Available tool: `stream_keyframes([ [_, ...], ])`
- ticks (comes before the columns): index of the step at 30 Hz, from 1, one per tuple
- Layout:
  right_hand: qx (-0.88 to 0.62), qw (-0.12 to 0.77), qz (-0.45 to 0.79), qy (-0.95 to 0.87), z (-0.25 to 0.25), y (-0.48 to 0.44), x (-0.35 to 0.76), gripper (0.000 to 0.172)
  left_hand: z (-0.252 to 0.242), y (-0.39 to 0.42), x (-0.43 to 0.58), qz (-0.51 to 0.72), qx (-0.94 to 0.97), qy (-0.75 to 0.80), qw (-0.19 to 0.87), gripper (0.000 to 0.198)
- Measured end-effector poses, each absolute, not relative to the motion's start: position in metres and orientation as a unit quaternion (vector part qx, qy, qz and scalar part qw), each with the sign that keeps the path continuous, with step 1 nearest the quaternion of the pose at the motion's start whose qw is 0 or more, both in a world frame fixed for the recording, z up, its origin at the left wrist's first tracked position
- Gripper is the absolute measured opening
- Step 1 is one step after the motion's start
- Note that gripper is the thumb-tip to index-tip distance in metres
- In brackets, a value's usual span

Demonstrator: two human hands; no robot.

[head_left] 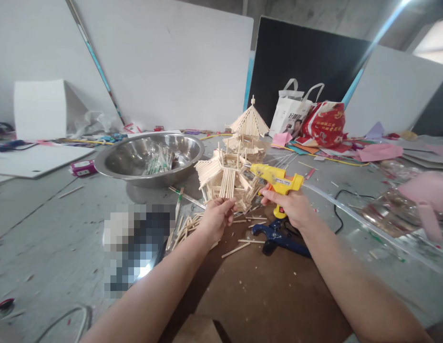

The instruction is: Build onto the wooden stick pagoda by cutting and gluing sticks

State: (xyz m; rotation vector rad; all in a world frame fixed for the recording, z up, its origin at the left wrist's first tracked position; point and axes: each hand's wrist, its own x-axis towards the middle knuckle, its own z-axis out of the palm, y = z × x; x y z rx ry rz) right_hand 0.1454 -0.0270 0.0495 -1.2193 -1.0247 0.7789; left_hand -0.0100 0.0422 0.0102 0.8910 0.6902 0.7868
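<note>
A pavilion model of pale wooden sticks [207,172] stands in front of me, its lower roof facing my hands. At the bottom edge of that roof, my left hand [218,218] is closed in a pinch on the end of a wooden stick [227,185]; whether this stick is loose or fixed I cannot tell. My right hand [291,202] is wrapped round a yellow hot glue gun [278,178], a finger at its orange trigger. The gun's nozzle points left, close to the roof's upper edge. Behind rises a taller stick tower with a pointed roof [250,121].
Loose sticks [187,227] and a dark blue hand cutter [283,240] lie on the brown board [264,295]. A steel basin [114,170] with packed sticks stands left. Bags [323,124], coloured paper, a cable and plastic clutter the right. A blurred-out patch covers something at lower left.
</note>
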Motion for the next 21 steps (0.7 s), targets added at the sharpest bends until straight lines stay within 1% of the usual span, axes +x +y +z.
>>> stream_keyframes([
  [17,-0.556,0.594,0.329,-0.48,0.0457,-0.027,0.146,0.019,0.0103,0.0434,-0.0095,0.363,0.413,0.318,0.772,0.022],
  [21,-0.593,0.565,0.318,-0.478,0.0433,-0.0265,0.1507,0.027,0.0089,0.0429,-0.0101,0.36,0.414,0.321,0.772,0.024],
])
